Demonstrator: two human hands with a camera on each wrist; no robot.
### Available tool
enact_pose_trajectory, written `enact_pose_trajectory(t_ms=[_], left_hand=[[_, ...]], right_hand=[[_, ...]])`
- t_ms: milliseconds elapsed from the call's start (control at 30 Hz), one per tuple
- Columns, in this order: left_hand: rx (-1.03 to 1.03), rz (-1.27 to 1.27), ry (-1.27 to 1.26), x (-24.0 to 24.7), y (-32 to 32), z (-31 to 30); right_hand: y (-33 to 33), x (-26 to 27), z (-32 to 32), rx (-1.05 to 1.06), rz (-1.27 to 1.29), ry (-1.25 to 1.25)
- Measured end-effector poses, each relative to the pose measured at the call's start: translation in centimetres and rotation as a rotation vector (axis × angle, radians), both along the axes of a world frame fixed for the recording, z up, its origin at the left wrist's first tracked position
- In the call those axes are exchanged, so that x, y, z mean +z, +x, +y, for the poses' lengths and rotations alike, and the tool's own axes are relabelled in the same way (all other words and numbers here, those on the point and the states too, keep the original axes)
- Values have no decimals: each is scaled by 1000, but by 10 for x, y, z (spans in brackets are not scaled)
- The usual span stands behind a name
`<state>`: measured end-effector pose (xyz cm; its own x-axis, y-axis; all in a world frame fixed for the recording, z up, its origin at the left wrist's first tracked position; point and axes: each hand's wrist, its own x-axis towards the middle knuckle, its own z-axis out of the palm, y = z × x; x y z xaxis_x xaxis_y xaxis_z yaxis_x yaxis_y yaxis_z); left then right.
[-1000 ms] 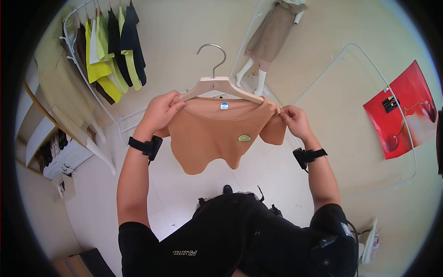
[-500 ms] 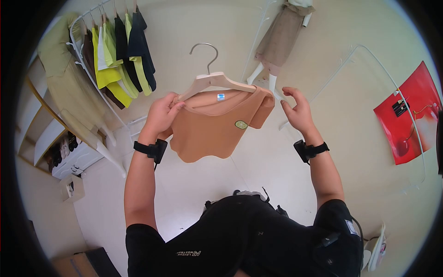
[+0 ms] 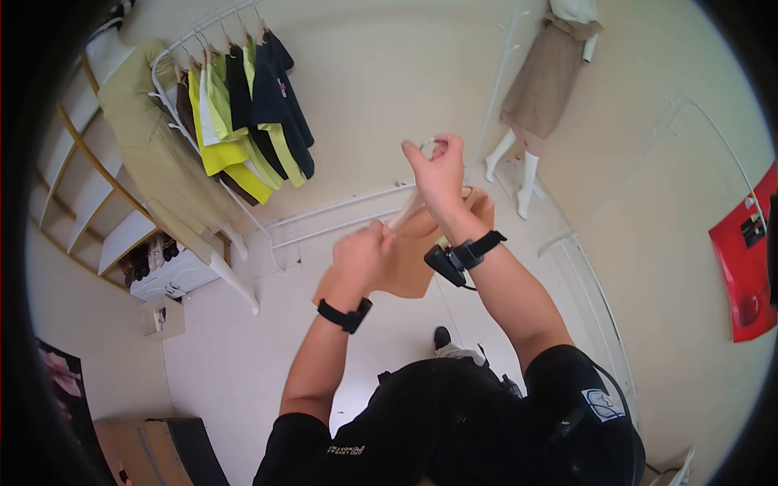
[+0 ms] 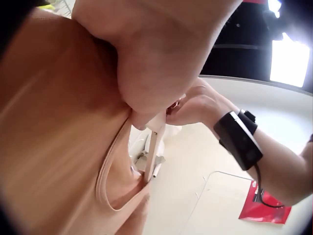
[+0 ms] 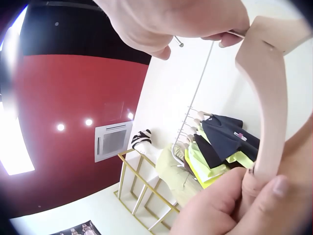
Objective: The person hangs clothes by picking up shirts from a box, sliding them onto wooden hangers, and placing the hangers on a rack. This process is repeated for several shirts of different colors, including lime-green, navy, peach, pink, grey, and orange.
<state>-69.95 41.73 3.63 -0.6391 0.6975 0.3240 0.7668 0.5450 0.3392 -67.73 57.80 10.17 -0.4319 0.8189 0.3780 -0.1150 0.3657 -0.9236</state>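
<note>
From where I stand, the person has both hands up in front of the body, and a tan-orange cloth T-shirt [image 3: 413,273] on a pale wooden hanger [image 5: 273,98] is held between them. The left hand [image 3: 361,257] grips one sloping end of the hanger, its thumb laid over the shirt's shoulder cloth there. The right hand [image 3: 438,176] is farther out than the left, its fingers curled round the hanger's thin silvery metal hook [image 5: 179,42], whose tip sticks out past them.

The shirt hangs just beside and beneath the left hand, its open neckline facing the gap between the hands. Its far shoulder shows past the right wrist, which hides part of the cloth from above. Each wrist wears a black strapped-on camera [image 3: 463,257].

Beyond the left hand, well apart, a white metal rack [image 3: 160,87] carries yellow, lime and black garments [image 3: 247,117], with a mannequin in a pale khaki dress [image 3: 162,154] alongside. Beyond the right hand stands another white mannequin in a brownish skirt [image 3: 545,78]; farther out on that side hangs a glossy red poster [image 3: 739,283].
</note>
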Motion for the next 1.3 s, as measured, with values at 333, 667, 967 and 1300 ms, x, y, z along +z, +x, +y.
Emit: enact_pose_trajectory(t_ms=[333,667,967,1300], left_hand=[[152,-210,-180,-37,4,54],[-219,-377,-203,19,-47,34],[-202,-358,-62,-2,-132,59],[254,-189,101,15,-248,88]], right_hand=[[-37,-67,75,467,-127,-270],[-38,20,160,1955,-373,-374],[-136,38,188,1786,-517,-31],[-170,-62,297,696,188,-400]])
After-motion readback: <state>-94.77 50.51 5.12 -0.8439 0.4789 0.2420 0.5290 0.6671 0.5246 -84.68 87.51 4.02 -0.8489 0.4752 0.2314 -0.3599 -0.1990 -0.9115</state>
